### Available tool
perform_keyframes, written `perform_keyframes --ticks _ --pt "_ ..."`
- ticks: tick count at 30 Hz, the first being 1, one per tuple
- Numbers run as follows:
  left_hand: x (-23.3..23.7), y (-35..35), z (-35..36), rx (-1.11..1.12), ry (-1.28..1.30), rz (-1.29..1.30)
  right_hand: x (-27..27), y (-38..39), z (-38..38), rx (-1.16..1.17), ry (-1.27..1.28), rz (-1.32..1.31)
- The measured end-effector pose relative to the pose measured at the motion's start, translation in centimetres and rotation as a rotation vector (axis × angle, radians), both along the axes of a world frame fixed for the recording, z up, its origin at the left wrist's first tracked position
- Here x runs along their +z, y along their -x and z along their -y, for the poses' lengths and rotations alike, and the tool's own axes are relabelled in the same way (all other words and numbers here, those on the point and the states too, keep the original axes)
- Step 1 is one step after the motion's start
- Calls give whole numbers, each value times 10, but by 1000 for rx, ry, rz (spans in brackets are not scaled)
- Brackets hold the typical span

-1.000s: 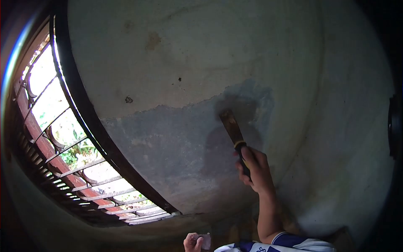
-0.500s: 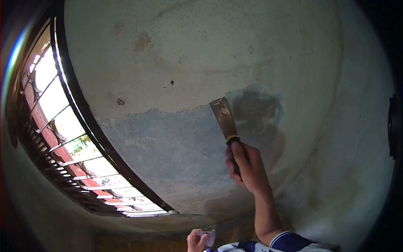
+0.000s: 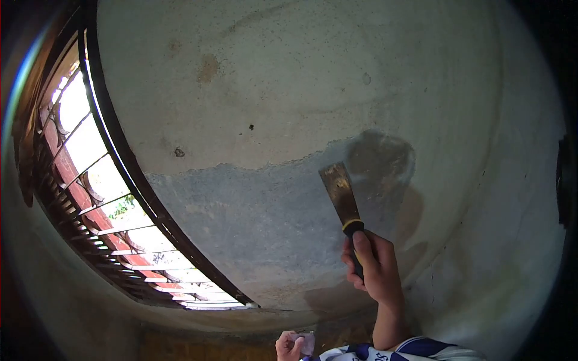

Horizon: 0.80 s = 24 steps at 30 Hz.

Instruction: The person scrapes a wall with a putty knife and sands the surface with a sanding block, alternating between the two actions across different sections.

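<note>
My right hand (image 3: pixel 376 265) is wrapped round the dark handle of a putty knife (image 3: pixel 341 191), whose worn metal blade points up and to the left. The blade overlaps the grey, paint-stripped patch (image 3: pixel 253 216) of the wall, below its ragged upper edge. A darker, damp-looking stain (image 3: pixel 382 157) lies to the right of the blade tip. Low in the view, close to my body, my left hand (image 3: pixel 290 345) grips a small, pale pinkish-grey piece (image 3: pixel 306 342); I cannot tell what kind of thing it is.
A barred window (image 3: pixel 114 198) with a dark frame fills the left side, bright outside. Pale painted wall (image 3: pixel 301 72) with small holes and stains stretches above the grey patch. Another wall (image 3: pixel 512 240) meets it at the right. A brown floor (image 3: pixel 198 346) shows at the bottom.
My right hand and the putty knife have moved down and slightly right, so the blade has left the patch's upper edge. The view has shifted slightly; my left hand keeps its hold.
</note>
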<state>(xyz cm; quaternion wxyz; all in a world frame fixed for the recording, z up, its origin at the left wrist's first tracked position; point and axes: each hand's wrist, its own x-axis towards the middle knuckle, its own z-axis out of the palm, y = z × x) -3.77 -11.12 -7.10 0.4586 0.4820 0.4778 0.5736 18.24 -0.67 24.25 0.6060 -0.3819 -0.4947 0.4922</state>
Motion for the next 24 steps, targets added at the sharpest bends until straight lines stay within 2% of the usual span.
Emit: perform_keyframes --ticks 3,6,10,13,16,17,19,20,21,22,24 --pt "7 -1 -4 44 -113 37 -4 -3 -20 -13 59 12" --pt "5 10 -2 20 -2 48 -3 5 -24 20 39 9" --pt "5 31 -3 1 -29 -122 -20 13 2 67 63 44" --pt "32 37 -3 -53 -84 -43 -7 31 -29 104 37 42" --pt "26 59 1 -77 -38 -196 -13 45 -22 68 39 -2" --pt "26 61 3 -89 -83 -97 -17 44 -10 73 81 -3" --pt "17 75 11 -101 -48 -94 -31 42 9 73 158 -5" --pt "11 81 9 -105 -41 -91 -34 45 3 38 115 13" --pt "-1 86 10 -114 -60 -23 -29 48 -11 3 65 33" --pt "-2 90 9 -122 -65 -67 -21 50 -19 -34 27 51" --pt "0 103 18 -141 -60 -165 -5 57 -14 -10 108 3"
